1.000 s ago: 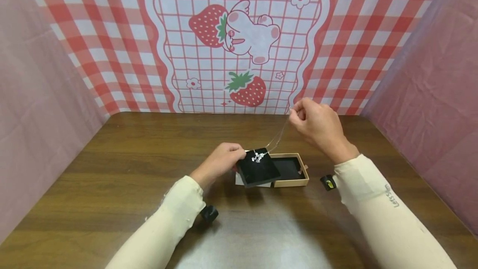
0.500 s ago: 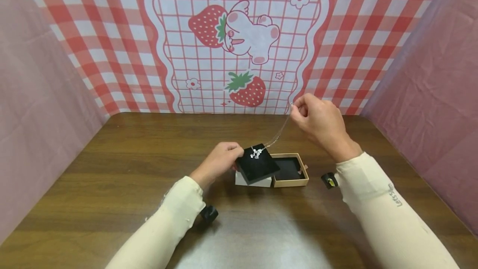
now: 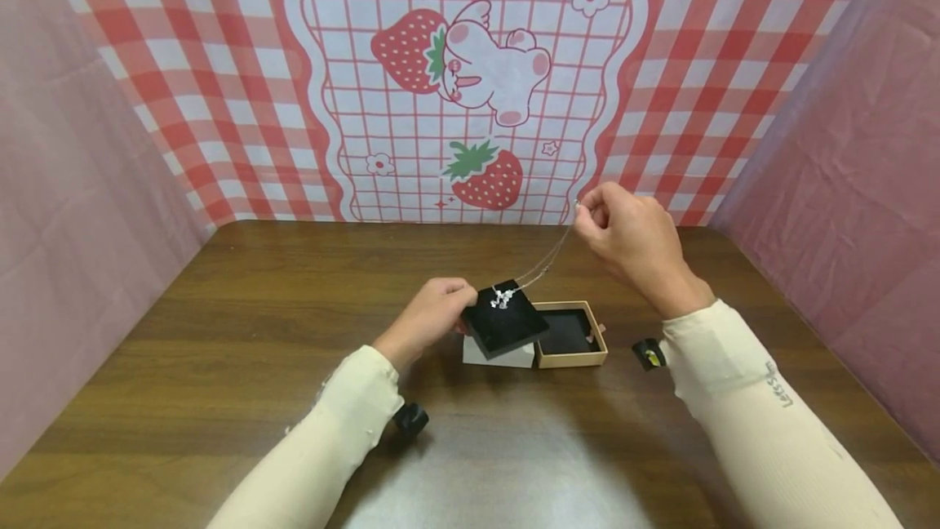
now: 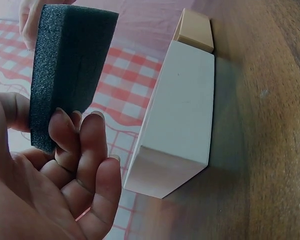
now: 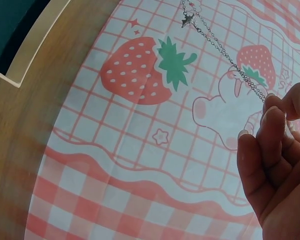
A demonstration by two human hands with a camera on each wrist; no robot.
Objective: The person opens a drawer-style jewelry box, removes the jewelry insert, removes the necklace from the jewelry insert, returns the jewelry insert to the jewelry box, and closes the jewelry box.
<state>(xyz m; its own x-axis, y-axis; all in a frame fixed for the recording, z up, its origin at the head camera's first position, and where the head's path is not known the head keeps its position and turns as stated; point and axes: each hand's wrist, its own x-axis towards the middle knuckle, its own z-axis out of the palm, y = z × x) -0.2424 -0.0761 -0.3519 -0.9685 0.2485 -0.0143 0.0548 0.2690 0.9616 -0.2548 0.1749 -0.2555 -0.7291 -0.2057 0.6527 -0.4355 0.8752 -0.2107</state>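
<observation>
My left hand [image 3: 433, 313] pinches one corner of a square black foam pad [image 3: 507, 329], tilted above the white box sleeve. The left wrist view shows the thumb on one face of the foam pad [image 4: 65, 70] and curled fingers on the other. Higher up and to the right, my right hand [image 3: 635, 243] pinches one end of a thin silver necklace [image 3: 547, 261]. From there its doubled chain [image 5: 222, 50] slants down to the pad, where a cluster of shiny pendants [image 3: 502, 298] lies against the black surface near the far edge.
Below the pad a white box sleeve [image 3: 499, 353] rests on the wooden table [image 3: 294, 284]. An open tan drawer box [image 3: 571, 360] with black lining and a small pull tab adjoins it on the right. A checked strawberry cloth [image 3: 352, 88] hangs behind.
My right hand has risen slightly and shifted right, drawing the chain with it. The pad in my left hand has moved a little up and left, uncovering more of the white sleeve.
</observation>
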